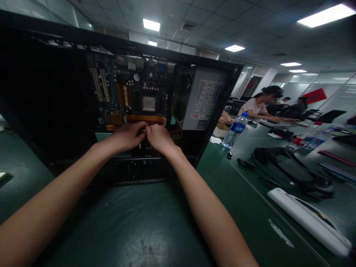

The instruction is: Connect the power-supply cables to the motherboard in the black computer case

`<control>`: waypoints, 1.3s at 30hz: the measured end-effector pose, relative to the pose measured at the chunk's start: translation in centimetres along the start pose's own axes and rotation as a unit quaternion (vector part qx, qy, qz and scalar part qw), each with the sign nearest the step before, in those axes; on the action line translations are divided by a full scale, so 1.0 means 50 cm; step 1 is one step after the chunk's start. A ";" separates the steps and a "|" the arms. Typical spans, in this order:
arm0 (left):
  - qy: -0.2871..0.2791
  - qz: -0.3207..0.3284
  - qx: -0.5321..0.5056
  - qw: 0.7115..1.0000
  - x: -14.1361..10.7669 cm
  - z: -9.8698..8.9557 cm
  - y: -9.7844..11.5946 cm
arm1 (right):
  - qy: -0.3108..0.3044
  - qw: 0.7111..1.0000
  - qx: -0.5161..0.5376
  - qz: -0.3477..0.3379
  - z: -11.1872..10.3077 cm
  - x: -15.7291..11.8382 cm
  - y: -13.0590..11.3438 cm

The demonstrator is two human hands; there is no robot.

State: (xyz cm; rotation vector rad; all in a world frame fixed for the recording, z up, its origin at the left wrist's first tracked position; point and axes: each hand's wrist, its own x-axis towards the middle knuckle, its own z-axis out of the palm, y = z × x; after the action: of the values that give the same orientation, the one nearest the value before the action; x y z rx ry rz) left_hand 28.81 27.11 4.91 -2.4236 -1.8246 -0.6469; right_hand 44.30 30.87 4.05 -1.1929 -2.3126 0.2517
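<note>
An open black computer case (211, 146) stands on the green table, its inside facing me. My left hand (129, 135) and my right hand (160, 138) meet just below the red and yellow memory slots (144, 119), fingers bent and pressed together. Whatever lies between the fingertips is too small and dark to make out. Above them on the motherboard (136, 83) is a square silver processor (148, 104). To the right sits a silver power supply (204, 98) with a white label and a fan grille.
Right of the case, a water bottle (236, 130), a black headset-like strap (292, 170) and a white power strip (308, 220) lie or stand on the green table (222, 185). A person (260, 105) sits further back, with others behind.
</note>
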 end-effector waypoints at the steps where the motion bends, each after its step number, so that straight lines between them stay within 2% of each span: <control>1: 0.009 -0.002 -0.019 1.000 0.001 -0.008 0.000 | 0.032 0.999 0.021 -0.005 0.000 0.004 0.000; 4: -0.018 -0.007 -0.053 0.998 -0.002 -0.038 0.003 | 0.105 0.989 0.106 -0.014 -0.004 0.010 0.001; 7: -0.066 0.006 -0.070 0.995 -0.012 -0.067 0.007 | 0.139 0.971 0.195 -0.008 -0.012 0.011 0.001; 12: -0.137 0.045 -0.076 0.987 -0.037 -0.111 0.010 | 0.167 0.946 0.279 -0.003 -0.011 0.013 0.007; 17: -0.221 0.028 -0.058 0.973 -0.058 -0.143 0.012 | 0.179 0.935 0.308 0.006 -0.006 0.018 0.010; 20: -0.242 0.016 -0.062 0.968 -0.063 -0.151 0.020 | 0.177 0.937 0.300 0.011 -0.007 0.014 0.006; 22: -0.215 0.008 -0.063 0.975 -0.064 -0.157 0.032 | 0.183 0.943 0.279 0.001 -0.008 0.010 0.004; 25: -0.131 -0.006 -0.059 0.990 -0.064 -0.170 0.048 | 0.185 0.951 0.248 -0.017 -0.010 0.005 0.005; 28: -0.031 -0.044 -0.073 0.996 -0.067 -0.182 0.046 | 0.169 0.951 0.258 -0.005 -0.012 0.004 0.012; 30: 0.069 -0.087 -0.111 0.988 -0.068 -0.188 0.033 | 0.162 0.949 0.271 -0.018 -0.013 0.002 0.014; 33: 0.200 -0.137 -0.230 0.943 -0.066 -0.195 0.014 | 0.138 0.950 0.264 -0.097 -0.015 -0.007 0.007; 34: 0.217 -0.146 -0.274 0.926 -0.064 -0.197 0.010 | 0.126 0.949 0.260 -0.128 -0.016 -0.012 0.003; 36: 0.214 -0.152 -0.338 0.904 -0.062 -0.200 0.007 | 0.114 0.942 0.259 -0.183 -0.017 -0.019 -0.002; 38: 0.189 -0.135 -0.361 0.903 -0.061 -0.201 0.010 | 0.137 0.931 0.257 -0.218 -0.018 -0.023 0.000; 39: 0.168 -0.102 -0.355 0.914 -0.061 -0.200 0.013 | 0.156 0.926 0.256 -0.230 -0.018 -0.022 0.003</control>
State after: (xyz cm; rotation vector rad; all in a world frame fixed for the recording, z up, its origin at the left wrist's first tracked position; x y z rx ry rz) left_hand 25.70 21.35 13.12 -2.2310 -1.9256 -1.9007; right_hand 45.39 30.00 4.36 -0.3836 -1.9928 0.4241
